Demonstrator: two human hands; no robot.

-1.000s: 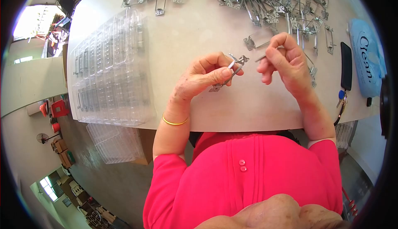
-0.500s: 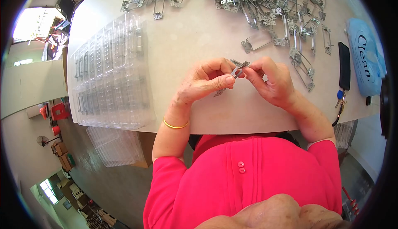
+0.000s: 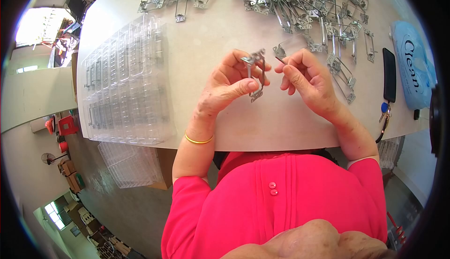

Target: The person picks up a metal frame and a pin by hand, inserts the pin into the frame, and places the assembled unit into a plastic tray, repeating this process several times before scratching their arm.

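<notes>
Your left hand has its grip closed on a metal bracket, thumb against its side, and holds it raised above the worktop. Your right hand has its grip pinched on a thin dark piece, thumb against fingers, its tip near the bracket but apart from it. One loose bracket lies just beyond your right hand, and a heap of brackets spreads along the far side. Clear plastic trays lie to your left; a black case, keys and a blue packet lie to your right
</notes>
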